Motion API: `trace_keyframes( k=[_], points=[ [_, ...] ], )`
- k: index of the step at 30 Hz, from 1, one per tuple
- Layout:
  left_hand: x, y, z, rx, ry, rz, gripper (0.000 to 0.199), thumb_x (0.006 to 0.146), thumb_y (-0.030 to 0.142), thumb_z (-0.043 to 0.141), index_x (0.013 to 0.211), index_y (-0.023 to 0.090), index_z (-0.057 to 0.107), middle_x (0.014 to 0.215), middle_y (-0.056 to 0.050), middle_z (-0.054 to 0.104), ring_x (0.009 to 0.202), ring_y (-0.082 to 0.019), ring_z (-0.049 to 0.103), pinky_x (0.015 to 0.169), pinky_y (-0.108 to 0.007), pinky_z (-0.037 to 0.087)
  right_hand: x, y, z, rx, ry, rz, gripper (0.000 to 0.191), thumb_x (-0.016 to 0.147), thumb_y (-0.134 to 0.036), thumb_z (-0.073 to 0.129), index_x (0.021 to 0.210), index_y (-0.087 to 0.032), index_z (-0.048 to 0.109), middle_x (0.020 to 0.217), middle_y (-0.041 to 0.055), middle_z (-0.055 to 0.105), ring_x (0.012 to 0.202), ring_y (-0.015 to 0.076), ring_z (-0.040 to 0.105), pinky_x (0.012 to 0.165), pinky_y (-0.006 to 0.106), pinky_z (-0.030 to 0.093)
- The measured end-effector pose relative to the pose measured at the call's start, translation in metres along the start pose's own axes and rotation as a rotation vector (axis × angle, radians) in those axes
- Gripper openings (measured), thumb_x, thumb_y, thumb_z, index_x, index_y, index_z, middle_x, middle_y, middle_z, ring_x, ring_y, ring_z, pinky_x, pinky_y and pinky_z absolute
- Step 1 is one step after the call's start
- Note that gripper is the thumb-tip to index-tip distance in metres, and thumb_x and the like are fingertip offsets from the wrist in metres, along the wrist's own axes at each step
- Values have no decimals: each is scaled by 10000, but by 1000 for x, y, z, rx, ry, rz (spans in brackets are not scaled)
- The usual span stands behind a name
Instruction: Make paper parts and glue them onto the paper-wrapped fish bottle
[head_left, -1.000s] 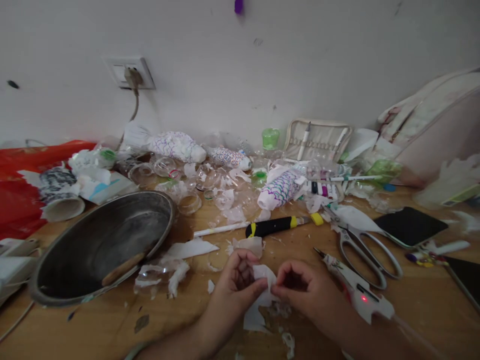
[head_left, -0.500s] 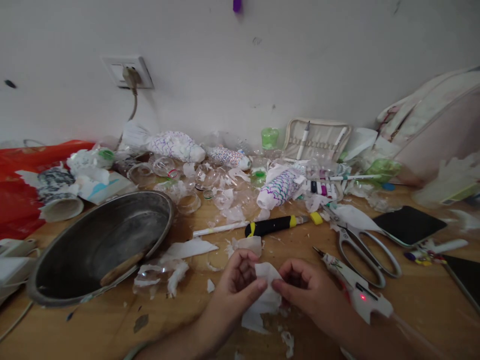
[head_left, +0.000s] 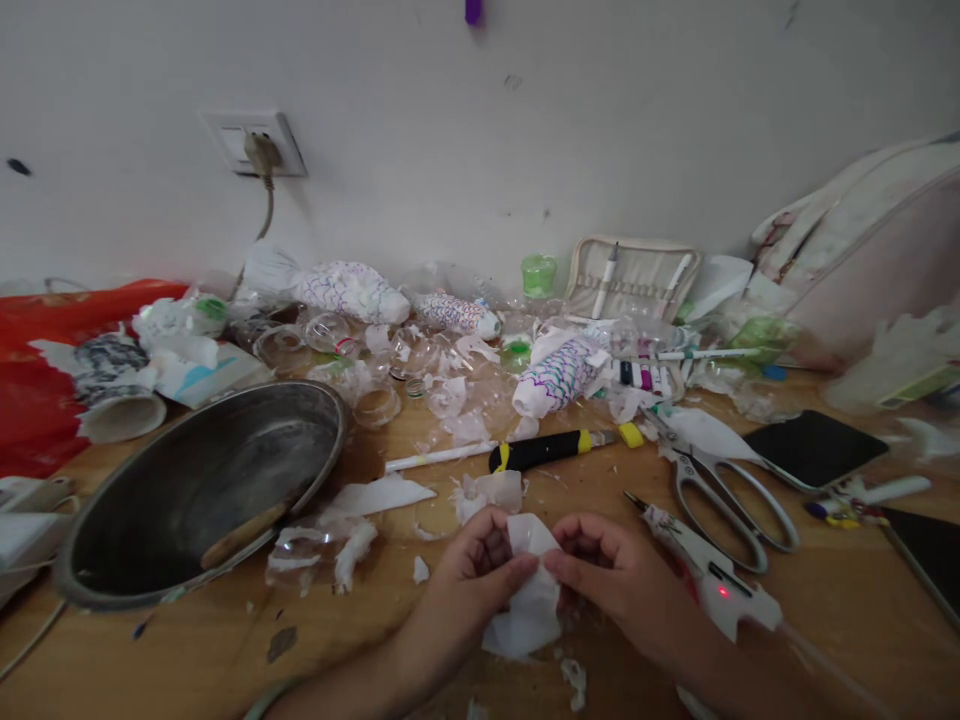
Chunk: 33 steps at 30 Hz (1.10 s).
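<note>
Between both hands is a piece of thin white paper (head_left: 531, 598), its upper end sticking up above the fingers and its wider lower part hanging close to the table. My left hand (head_left: 480, 570) pinches it from the left with thumb and fingers. From the other side, my right hand (head_left: 604, 565) grips the paper's edge, thumb tip almost meeting the left thumb. Just beyond the hands lie a scrap of white, translucent material (head_left: 491, 492) and a black and yellow utility knife (head_left: 544, 452) with its blade out. A white glue gun (head_left: 716, 580) with a lit red light rests by my right hand.
A metal basin (head_left: 202, 490) with a wooden-looking stick stands left. Scissors (head_left: 724, 490) and a black tablet-like slab (head_left: 817, 450) lie right. Scale-patterned paper fish (head_left: 559, 375), cut plastic bottle pieces (head_left: 375, 405) and a pen case (head_left: 634, 280) crowd the back along the wall.
Both hands keep hold of the paper and have shifted only slightly. The thumbs are closer together, and the paper's upper end stands more upright and broader to view.
</note>
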<state>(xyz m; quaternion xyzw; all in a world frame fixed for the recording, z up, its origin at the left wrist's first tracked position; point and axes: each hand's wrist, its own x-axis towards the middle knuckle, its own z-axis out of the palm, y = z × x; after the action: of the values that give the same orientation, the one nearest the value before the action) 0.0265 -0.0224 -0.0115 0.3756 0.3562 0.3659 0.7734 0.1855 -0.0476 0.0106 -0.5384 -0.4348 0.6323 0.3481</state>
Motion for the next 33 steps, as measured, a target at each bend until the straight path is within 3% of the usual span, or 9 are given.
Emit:
trace_keyframes(
  k=[4, 10, 19, 26, 29, 31, 33],
  points=[
    [-4, 0, 1, 102, 41, 103, 282, 684, 358, 745, 770, 188, 536, 657, 50, 546, 592, -90, 474, 543, -202, 371, -1, 0, 1, 11, -1, -7, 313, 709, -464, 650, 756, -174, 542, 595, -15, 598, 555, 118, 556, 545, 235, 418],
    [-11, 3, -2, 437, 123, 215, 105, 752, 292, 644, 762, 193, 607, 654, 36, 530, 584, -105, 435, 540, -214, 340, -1, -1, 2, 55, 10, 15, 359, 692, -500, 656, 767, -170, 535, 576, -20, 597, 536, 116, 570, 552, 239, 425],
    [-9, 6, -1, 554, 86, 179, 133, 763, 298, 589, 712, 181, 626, 645, 14, 540, 584, -124, 447, 542, -229, 343, 0, -2, 3, 61, 9, -3, 388, 670, -537, 676, 744, -181, 539, 606, -33, 574, 551, 119, 585, 555, 243, 455],
    [-12, 10, -1, 704, -10, 351, 129, 819, 193, 551, 719, 191, 632, 729, -14, 630, 701, -144, 561, 654, -245, 406, -4, 3, 3, 54, 17, -42, 365, 735, -484, 635, 937, -191, 555, 676, -33, 601, 567, 111, 583, 523, 221, 460],
    [-13, 8, -2, 662, -47, 327, 119, 836, 198, 549, 737, 194, 615, 749, -12, 618, 728, -143, 557, 681, -255, 407, -4, 4, 3, 38, 17, -70, 320, 765, -461, 623, 924, -189, 574, 657, -39, 593, 563, 97, 578, 533, 206, 455],
    [-12, 4, -1, 482, -38, 246, 73, 825, 260, 586, 782, 204, 567, 744, 7, 582, 705, -135, 538, 655, -254, 407, -5, 4, 3, 38, 10, -81, 297, 778, -448, 621, 920, -189, 588, 659, -39, 591, 570, 92, 577, 545, 202, 453],
    [-9, 0, 0, 221, -33, 152, 214, 771, 339, 665, 839, 222, 499, 737, 37, 545, 663, -115, 513, 611, -234, 398, -5, 3, 4, 25, 16, -89, 270, 792, -432, 614, 920, -195, 599, 675, -35, 592, 589, 93, 579, 564, 203, 453]
  ],
)
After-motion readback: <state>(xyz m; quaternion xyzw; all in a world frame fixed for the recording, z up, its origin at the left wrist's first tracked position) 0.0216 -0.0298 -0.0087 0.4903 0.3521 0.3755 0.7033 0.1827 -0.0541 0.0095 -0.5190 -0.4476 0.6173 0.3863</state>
